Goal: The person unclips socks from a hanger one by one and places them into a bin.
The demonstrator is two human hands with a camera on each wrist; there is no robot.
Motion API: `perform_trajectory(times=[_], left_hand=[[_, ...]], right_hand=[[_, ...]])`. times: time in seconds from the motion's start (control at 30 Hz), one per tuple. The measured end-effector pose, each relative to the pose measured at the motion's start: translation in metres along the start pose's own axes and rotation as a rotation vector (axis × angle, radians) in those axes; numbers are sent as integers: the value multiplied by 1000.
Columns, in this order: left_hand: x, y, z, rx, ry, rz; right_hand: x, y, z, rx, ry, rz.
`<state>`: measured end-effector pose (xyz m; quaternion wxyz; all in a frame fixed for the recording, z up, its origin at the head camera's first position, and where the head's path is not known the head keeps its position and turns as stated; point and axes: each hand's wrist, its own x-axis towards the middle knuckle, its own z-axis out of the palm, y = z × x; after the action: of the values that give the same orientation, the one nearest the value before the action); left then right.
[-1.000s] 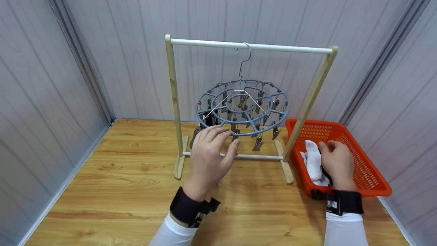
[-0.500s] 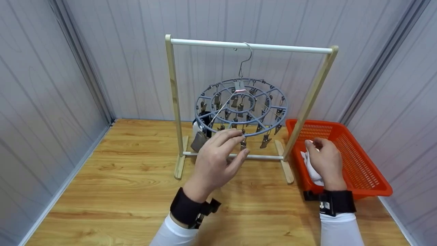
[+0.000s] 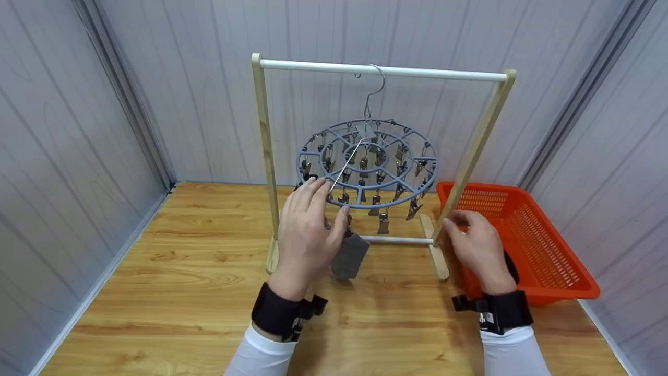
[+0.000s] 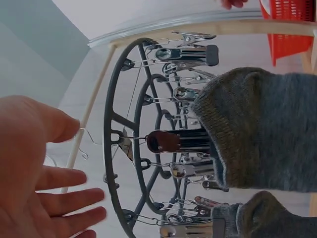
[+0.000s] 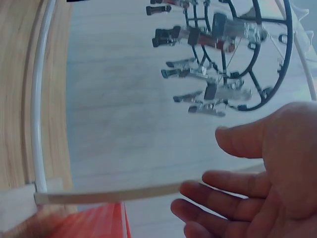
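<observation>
A round blue-grey clip hanger point(image 3: 371, 187) with several metal clips hangs by its hook from the rack's white bar. My left hand point(image 3: 308, 230) is at the ring's front left edge, fingers extended and holding nothing. Just right of it dangles a grey sock point(image 3: 349, 256). The left wrist view shows this grey sock point(image 4: 267, 129) in a clip, with another sock point(image 4: 277, 218) clipped beside it. My right hand point(image 3: 477, 245) is beside the rack's right post, over the basket's left side. Its fingers point(image 5: 223, 183) are loosely spread, with nothing between them.
The wooden rack point(image 3: 475, 151) stands on the wood-grain table point(image 3: 182, 292). An orange basket point(image 3: 569, 245) sits at its right, a black item point(image 3: 510, 266) inside partly hidden by my right hand. Panelled walls point(image 3: 182, 94) enclose the back and sides.
The hanger has turned, bringing the grey sock from the left round to the front. My left hand went right, then back left. The right hand has moved left from inside the basket.
</observation>
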<state>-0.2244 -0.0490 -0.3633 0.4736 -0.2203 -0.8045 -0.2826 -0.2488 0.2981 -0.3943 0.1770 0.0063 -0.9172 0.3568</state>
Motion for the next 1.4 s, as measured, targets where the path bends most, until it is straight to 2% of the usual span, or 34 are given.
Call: perform_trajectory(times=[0.13, 0.3, 0.63, 0.8, 0.97, 1.2, 1.4], left_hand=[[-1, 0, 1, 33, -22, 3], [-3, 3, 1, 41, -31, 7], [-4, 9, 2, -30, -78, 31], [-4, 13, 3, -69, -95, 41], [-3, 16, 5, -86, -84, 61], [-6, 20, 8, -113, -97, 109], [-7, 21, 8, -145, -90, 150]], right_hand=[[-1, -7, 8, 16, -63, -64], [-5, -12, 19, 93, -183, -85], [-8, -13, 35, 123, -417, -181], [-12, -13, 54, 226, -501, -204], [-14, -17, 71, 359, -546, -159], [-17, -13, 91, 561, -593, -41], [-17, -5, 106, 712, -610, -27]])
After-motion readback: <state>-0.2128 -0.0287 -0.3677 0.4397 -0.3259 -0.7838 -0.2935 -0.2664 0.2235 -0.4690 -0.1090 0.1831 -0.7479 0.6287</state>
